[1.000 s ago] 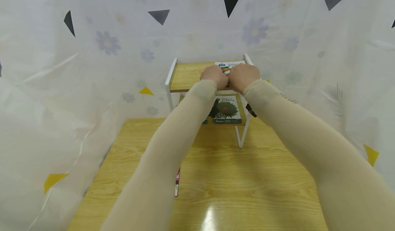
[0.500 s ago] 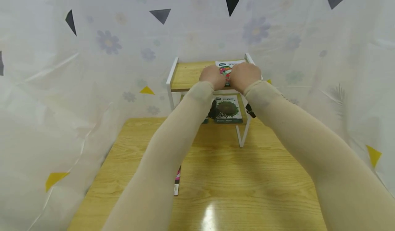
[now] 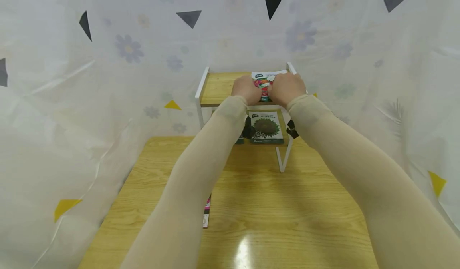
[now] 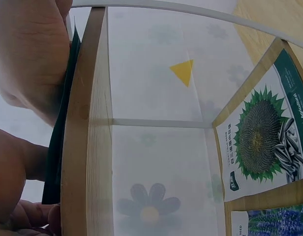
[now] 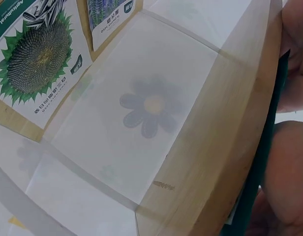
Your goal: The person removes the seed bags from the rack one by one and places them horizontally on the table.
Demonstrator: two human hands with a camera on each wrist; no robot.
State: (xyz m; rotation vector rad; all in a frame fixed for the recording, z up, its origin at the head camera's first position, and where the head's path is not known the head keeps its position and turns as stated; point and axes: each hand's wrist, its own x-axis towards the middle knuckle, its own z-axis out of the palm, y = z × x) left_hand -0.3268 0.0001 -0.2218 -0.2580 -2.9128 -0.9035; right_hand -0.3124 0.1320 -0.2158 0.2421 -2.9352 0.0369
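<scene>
On the top board of a small two-tier shelf [image 3: 219,86], a seed packet [image 3: 263,86] with a bright red and green picture lies at the right side. My left hand [image 3: 246,90] holds its left part with curled fingers. Curled at the packet's right part is my right hand [image 3: 287,89], which covers that side. Both wrist views show the packet's dark green lower edge along the front of the board, with the left fingers [image 4: 31,219] and right fingers [image 5: 289,169] against it. The fingertips' far sides are hidden.
The lower tier carries a sunflower seed packet [image 3: 266,127] and, left of it, a purple-flower packet [image 4: 279,221]. White metal side frames [image 3: 285,157] support the shelf on a wooden table [image 3: 287,213]. A pink-and-white packet edge [image 3: 206,213] shows beside the left sleeve. A flowered sheet [image 3: 230,33] hangs behind.
My hands have moved slightly apart, so more of the packet's picture shows between them. The packet stays on the top board, and the view has shifted a little.
</scene>
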